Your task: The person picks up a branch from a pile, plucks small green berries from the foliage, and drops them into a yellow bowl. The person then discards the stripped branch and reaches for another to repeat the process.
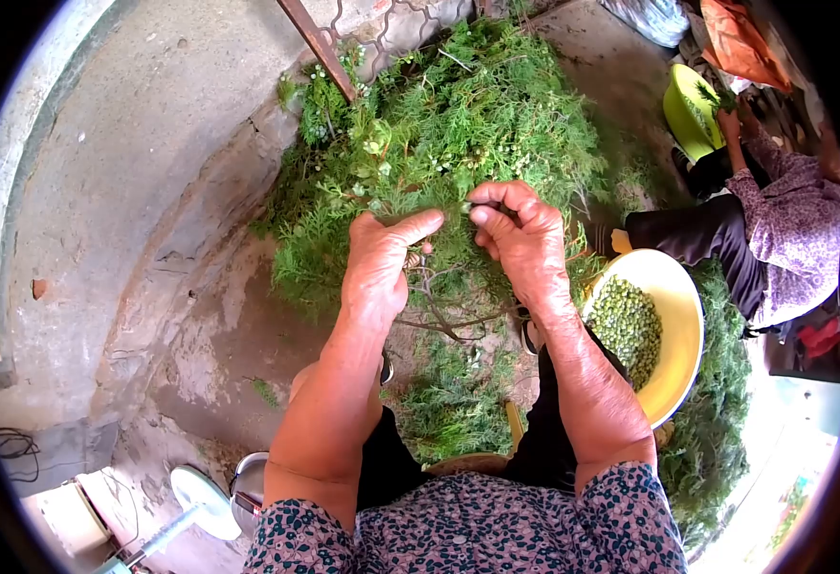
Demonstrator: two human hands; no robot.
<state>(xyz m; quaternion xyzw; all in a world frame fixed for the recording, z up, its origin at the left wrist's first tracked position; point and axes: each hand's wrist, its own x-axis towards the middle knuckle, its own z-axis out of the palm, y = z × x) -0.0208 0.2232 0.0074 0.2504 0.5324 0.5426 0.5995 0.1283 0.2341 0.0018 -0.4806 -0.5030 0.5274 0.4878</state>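
Note:
My left hand (377,263) is closed around a leafy evergreen branch (449,325), its thumb stretched toward the right. Close beside it, my right hand (527,239) pinches a small green cone (466,207) between thumb and forefinger. Behind and under both hands spreads a big heap of cut evergreen branches (516,105), with pale green cones among the leaves. Right of my right forearm is a yellow basin (680,325) partly filled with small green cones (623,330). My left fingers are partly hidden behind the hand.
Another person (784,220) sits at the right, hands over a lime-green basin (690,110). A concrete wall (152,143) curves along the left, and a metal bar (320,48) leans at the back. More greenery (707,450) lies behind the yellow basin; a white round stand (205,502) is lower left.

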